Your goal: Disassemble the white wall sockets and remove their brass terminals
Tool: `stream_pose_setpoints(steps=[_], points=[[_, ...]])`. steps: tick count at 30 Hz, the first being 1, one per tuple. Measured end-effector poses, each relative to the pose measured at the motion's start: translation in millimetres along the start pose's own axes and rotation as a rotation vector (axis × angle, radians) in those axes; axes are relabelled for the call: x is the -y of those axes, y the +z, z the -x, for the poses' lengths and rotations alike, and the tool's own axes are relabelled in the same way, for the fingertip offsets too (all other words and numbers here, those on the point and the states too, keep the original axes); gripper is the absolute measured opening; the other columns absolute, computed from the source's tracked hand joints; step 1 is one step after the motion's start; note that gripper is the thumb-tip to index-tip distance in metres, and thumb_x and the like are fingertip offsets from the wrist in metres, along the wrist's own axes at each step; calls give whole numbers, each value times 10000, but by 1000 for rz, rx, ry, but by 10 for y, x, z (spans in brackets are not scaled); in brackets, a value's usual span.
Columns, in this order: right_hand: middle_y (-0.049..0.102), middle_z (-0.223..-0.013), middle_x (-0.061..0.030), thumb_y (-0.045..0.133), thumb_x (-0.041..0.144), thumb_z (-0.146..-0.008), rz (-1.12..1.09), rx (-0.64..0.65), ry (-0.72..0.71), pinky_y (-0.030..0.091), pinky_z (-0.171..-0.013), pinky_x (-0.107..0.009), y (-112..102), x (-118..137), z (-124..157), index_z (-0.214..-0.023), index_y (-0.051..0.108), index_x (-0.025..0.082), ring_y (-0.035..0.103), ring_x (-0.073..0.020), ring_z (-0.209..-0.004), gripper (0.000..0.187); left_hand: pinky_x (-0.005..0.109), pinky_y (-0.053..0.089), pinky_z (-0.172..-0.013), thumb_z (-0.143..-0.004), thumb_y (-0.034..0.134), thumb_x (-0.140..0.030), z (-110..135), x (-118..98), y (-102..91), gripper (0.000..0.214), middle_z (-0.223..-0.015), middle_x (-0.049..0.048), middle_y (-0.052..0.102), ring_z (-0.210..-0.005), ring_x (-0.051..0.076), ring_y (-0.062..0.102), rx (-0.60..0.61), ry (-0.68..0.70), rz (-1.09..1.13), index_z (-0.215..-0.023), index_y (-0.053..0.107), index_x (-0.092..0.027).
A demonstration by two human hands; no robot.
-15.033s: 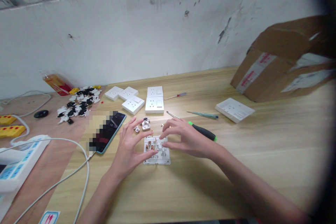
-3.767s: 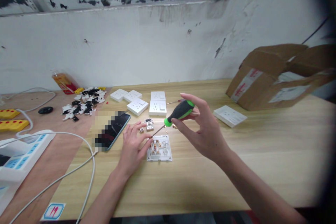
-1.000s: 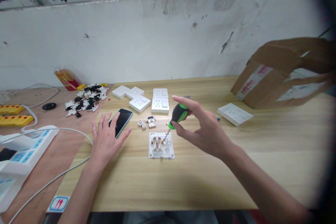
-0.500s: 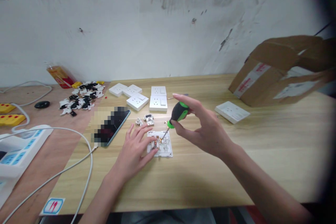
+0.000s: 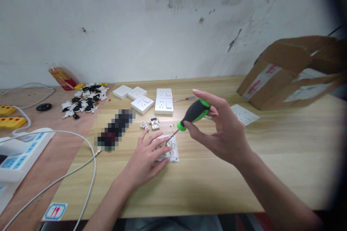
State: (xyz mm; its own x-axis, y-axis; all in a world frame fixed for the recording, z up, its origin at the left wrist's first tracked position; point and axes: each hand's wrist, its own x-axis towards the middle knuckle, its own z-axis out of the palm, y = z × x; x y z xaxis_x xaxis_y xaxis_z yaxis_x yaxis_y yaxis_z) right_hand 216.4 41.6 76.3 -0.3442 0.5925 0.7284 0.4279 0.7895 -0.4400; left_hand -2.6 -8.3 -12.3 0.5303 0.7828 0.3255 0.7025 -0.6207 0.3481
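Observation:
My right hand grips a black-and-green screwdriver between thumb and fingers, its handle tilted up to the right. The shaft slants down to the opened wall socket, which lies back side up with metal contacts inside. Spread over the left part of this socket, my left hand rests with fingers outstretched and covers some of its inner parts. Just beyond it lie small white and black socket inserts. Tiny brass-coloured pieces lie near the screwdriver tip's far side.
Several white socket panels lie toward the wall, another panel to the right. A thin second screwdriver lies behind. At left are a blurred-out phone, a white cable, a parts pile and a power strip. A cardboard box stands right.
The screwdriver handle has tipped further right and my right hand has moved right with it. My left hand has slid further over the opened socket, fingers nearer the screwdriver tip.

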Motion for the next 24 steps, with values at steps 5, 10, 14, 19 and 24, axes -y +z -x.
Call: stream_pose_setpoints(steps=[5,10,14,19,24], points=[[625,-1159,-64,664,170,-800,-10,-14,30,570,-848,-375,-16,10,13,-1405,375,300,642,-218,-983,684,583,114,-1160,-939,516,-290,16,5,9,334,-1335,43,589,-1336,266,415,17,13,0,-1269,560,-264],[613,-1175,-66,663,165,-801,-24,-17,32,570,-851,-367,-24,14,20,-1401,382,298,645,-214,-981,676,570,126,-1165,-937,515,-282,26,8,6,377,-1327,50,594,-1333,272,417,3,19,-17,-1312,521,-243],[611,-1166,-65,660,175,-807,-25,-12,36,573,-839,-362,-28,20,19,-1406,371,299,646,-206,-955,676,568,138,-1164,-932,520,-270,31,1,3,384,-1321,54,597,-1328,273,417,-7,23,-37,-1314,517,-234],[602,-1192,-62,672,177,-807,-32,7,37,573,-831,-347,-27,24,-6,-1403,380,301,649,-189,-937,675,560,129,-1167,-936,511,-277,37,0,12,384,-1326,50,593,-1327,270,414,-16,31,-46,-1318,510,-230],[634,-1165,-70,703,245,-803,-19,36,63,590,-779,-344,-24,18,-38,-1399,394,285,668,-177,-846,672,562,131,-1167,-935,512,-275,49,1,21,407,-1321,52,595,-1328,270,411,-5,16,-45,-1339,494,-236]])
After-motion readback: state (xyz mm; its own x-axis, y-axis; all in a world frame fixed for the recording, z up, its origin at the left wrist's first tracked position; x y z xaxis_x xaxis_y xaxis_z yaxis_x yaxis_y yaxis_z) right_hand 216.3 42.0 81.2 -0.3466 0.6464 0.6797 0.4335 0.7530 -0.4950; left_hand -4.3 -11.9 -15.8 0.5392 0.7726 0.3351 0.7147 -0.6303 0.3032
